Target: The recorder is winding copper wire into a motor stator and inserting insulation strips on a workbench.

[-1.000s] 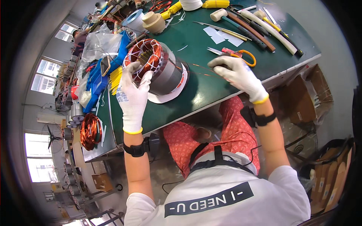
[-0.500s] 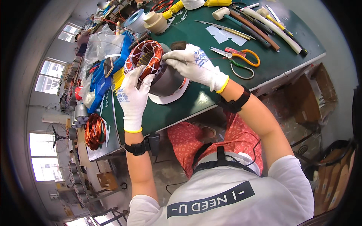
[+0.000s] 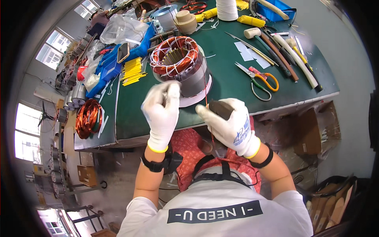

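Note:
A motor stator with copper windings bound in white cord stands upright on a white sheet on the green table. Just in front of it is my white-gloved left hand, its fingers curled together and slightly blurred; whatever they may pinch is hidden. My right hand, gloved too, is at the table's front edge, closed round a dark, rounded object whose kind I cannot make out. A thin red wire hangs down past the stator to my right hand's fingertips and on below them.
Scissors with orange and green handles lie to the right, near a mallet and other long-handled tools. Yellow strips, a blue bin and a phone are at left. Behind stand spools. A copper coil sits far left.
Both hands have come away from the stator's windings toward me. The right hand has moved down to the table edge with the dark object still in it.

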The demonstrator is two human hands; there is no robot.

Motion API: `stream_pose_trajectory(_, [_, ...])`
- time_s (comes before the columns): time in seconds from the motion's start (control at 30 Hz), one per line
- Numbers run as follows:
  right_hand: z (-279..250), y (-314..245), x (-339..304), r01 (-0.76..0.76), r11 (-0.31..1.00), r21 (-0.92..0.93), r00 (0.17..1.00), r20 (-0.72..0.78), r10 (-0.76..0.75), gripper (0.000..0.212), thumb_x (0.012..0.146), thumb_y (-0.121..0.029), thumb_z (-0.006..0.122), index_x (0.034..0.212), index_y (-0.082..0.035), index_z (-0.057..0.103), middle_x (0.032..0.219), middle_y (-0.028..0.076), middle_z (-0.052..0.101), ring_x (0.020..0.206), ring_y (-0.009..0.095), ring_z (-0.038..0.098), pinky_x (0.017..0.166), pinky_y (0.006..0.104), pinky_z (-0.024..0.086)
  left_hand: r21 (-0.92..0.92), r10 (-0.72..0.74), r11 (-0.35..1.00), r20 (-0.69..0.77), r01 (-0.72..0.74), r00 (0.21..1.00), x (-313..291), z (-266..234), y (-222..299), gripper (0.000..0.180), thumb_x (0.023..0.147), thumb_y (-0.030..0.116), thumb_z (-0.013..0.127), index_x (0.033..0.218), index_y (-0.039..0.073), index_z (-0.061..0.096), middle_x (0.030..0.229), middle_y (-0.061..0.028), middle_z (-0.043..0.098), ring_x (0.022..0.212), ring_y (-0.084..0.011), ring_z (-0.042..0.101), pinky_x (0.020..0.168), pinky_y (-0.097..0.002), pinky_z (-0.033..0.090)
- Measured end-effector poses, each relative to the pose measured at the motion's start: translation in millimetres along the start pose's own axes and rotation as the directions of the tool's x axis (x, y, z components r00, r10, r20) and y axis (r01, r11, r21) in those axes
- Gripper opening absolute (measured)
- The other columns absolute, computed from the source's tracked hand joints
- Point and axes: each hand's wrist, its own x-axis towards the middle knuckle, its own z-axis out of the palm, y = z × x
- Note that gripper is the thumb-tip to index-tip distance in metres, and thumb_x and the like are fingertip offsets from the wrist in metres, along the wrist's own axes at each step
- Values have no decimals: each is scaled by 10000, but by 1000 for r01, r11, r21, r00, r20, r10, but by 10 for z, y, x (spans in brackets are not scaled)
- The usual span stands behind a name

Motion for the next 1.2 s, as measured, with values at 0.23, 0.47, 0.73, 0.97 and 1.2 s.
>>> stream_pose_trajectory(0.23, [-254, -382, 137, -3, 982, 188, 959, 279, -50, 273, 678, -132, 786, 923, -81, 677, 907, 78, 687, 683, 285, 633, 618, 441, 478, -360, -443, 637, 552, 681, 706, 4, 48, 201, 317, 949, 187, 649, 1144, -62, 667, 789, -8, 665, 647, -48, 562, 611, -198, 434])
stream_pose_trajectory(0.47, [-1014, -1515, 706, -199, 933, -299, 924, 261, 281, 154, 709, -293, 799, 723, -164, 716, 757, 31, 673, 700, 279, 640, 666, 366, 519, 17, -361, 919, 432, 393, 826, -117, -286, 316, 263, 937, 116, 647, 1134, -55, 679, 750, -10, 647, 623, -48, 565, 558, -210, 436])
stream_pose_trajectory(0.73, [-443, -67, 825, -101, 956, -275, 860, 458, 223, 482, 801, -36, 649, 1279, -100, 640, 1006, 160, 682, 821, 337, 590, 778, 398, 480, -15, -54, 998, 408, 66, 911, 70, -427, 53, 223, 901, 159, 673, 1049, 3, 732, 800, -98, 715, 629, -122, 620, 612, -270, 492])
stream_pose_trajectory(0.97, [6, 1006, 981, -250, 933, 257, 811, 582, 57, 488, 923, -450, 664, 1026, 27, 671, 854, 126, 677, 806, 201, 634, 744, 329, 496, 98, 150, 977, 304, -188, 941, 217, -471, -373, 176, 891, 196, 693, 975, 50, 742, 789, -110, 709, 699, -195, 687, 660, -301, 517])
stream_pose_trajectory(1.2, [24, 1184, 940, -213, 940, 267, 837, 546, 34, 329, 904, -291, 724, 1001, 15, 649, 897, 59, 618, 808, 144, 568, 738, 295, 480, 30, 154, 984, 332, -174, 930, 416, -488, -646, 180, 882, 197, 716, 983, 51, 746, 863, -102, 722, 764, -209, 694, 695, -304, 529])
